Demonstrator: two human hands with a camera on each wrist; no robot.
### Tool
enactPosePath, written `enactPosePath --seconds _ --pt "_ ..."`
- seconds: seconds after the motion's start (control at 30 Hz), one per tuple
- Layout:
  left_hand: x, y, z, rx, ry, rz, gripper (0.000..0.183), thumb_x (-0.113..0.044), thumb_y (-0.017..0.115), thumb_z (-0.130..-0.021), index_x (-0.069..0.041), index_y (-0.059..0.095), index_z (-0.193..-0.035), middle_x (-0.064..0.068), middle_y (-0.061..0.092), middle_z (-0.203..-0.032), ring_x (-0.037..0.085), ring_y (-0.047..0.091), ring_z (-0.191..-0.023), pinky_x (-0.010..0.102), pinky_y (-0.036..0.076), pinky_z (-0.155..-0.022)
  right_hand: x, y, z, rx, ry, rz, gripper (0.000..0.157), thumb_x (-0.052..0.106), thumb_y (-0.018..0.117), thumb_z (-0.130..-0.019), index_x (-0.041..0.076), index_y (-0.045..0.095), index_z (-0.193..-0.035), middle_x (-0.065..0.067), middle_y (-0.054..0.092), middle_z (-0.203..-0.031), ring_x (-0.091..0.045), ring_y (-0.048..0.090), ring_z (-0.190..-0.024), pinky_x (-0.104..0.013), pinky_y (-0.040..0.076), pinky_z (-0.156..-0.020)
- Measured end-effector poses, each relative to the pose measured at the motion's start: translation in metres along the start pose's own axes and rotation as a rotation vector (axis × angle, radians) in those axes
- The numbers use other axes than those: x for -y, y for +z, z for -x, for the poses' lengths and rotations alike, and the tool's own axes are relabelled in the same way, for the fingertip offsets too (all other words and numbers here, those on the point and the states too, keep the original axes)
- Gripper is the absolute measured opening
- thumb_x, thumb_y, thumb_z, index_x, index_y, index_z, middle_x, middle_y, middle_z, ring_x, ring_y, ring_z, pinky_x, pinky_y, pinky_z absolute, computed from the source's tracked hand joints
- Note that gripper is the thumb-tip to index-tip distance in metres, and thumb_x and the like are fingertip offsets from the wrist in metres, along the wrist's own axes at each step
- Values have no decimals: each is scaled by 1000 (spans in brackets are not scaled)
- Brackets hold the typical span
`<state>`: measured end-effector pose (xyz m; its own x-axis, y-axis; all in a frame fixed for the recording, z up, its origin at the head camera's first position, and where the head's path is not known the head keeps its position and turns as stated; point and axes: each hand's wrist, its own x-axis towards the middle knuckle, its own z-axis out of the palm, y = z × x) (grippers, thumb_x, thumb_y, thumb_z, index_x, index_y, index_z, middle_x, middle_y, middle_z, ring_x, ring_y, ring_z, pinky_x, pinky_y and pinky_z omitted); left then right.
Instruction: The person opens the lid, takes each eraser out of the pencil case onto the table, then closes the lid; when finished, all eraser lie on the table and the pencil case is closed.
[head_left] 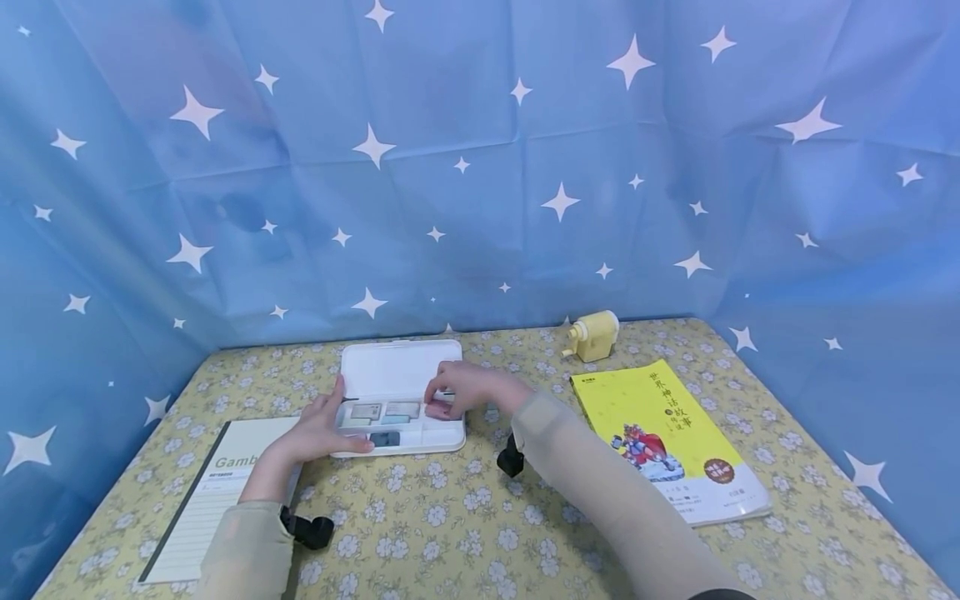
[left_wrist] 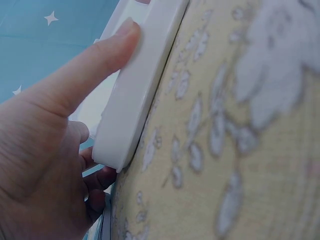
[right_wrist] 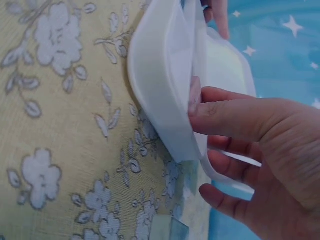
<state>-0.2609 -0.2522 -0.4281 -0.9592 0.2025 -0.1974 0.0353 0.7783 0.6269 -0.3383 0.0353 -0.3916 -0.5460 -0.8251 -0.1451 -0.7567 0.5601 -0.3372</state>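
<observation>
A white pencil case (head_left: 396,367) lies open on the table, its lid tipped back. My left hand (head_left: 315,429) holds the case's left end, the thumb over the front rim and the fingers at the side. Over the right part of the case, my right hand (head_left: 472,386) pinches a small pinkish block, like an eraser (right_wrist: 195,92), between thumb and fingers. Inside sit pale eraser-like blocks (head_left: 366,412), a light blue piece (head_left: 395,419) and a dark grey block (head_left: 386,438) near the left thumb.
A lined notebook (head_left: 202,517) lies left, partly under my left forearm. On the right is a yellow book (head_left: 622,400), partly behind the right sleeve. A yellow pencil sharpener (head_left: 597,337) with a crank stands at the back. Behind the table hangs a blue starred cloth (head_left: 480,208).
</observation>
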Motion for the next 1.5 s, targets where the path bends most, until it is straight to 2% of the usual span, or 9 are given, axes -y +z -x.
enactPosePath --seconds 0.2,0.37,0.53,0.83,1.07,1.37,1.5 --pt "-1 1 -1 1 6 -4 134 -54 82 -70 -15 -15 -154 37 -8 -152 57 -8 -137 75 10 -101 -2 -4 5 13 65 -109 43 1 73 -82 19 67 -121 1 53 -108 -15 52 -102 -27 46 -86" --pt "-1 2 -1 7 9 0 134 -54 82 -70 -15 -15 -154 37 -8 -152 57 -8 -137 75 9 -101 -3 -7 10 1 94 -156 43 2 72 -83 20 66 -121 -1 55 -114 -16 53 -106 -27 47 -86" --pt "0 2 -1 10 7 -4 134 -54 81 -71 -15 -16 -154 37 -9 -152 58 -8 -137 75 10 -101 -3 -8 18 -43 99 -197 34 10 70 -89 19 65 -122 -1 57 -115 -15 55 -104 -28 48 -84" --pt "1 1 -1 17 14 7 132 -53 81 -72 -17 -17 -154 36 -11 -152 57 -11 -137 76 9 -100 -7 -2 36 -117 111 -366 28 21 62 -96 14 62 -123 2 62 -107 -10 61 -93 -26 52 -76" --pt "-1 1 2 14 20 -9 133 -53 81 -72 -12 -16 -154 38 -9 -152 58 -9 -136 76 10 -101 -7 1 56 -177 139 -479 32 11 66 -92 14 60 -124 -1 64 -104 -14 62 -93 -31 52 -76" --pt "-1 2 4 15 17 -10 133 -52 81 -72 -12 -16 -154 38 -9 -152 58 -9 -136 76 9 -100 -14 3 76 -287 166 -551 40 4 72 -86 13 60 -124 -2 64 -101 -17 63 -93 -35 53 -76" --pt "-1 2 4 14 22 -15 133 -53 81 -72 -12 -16 -153 39 -8 -151 59 -8 -136 76 9 -100 -18 3 84 -330 197 -554 38 6 72 -86 14 61 -121 -2 64 -97 -17 62 -90 -35 52 -76"
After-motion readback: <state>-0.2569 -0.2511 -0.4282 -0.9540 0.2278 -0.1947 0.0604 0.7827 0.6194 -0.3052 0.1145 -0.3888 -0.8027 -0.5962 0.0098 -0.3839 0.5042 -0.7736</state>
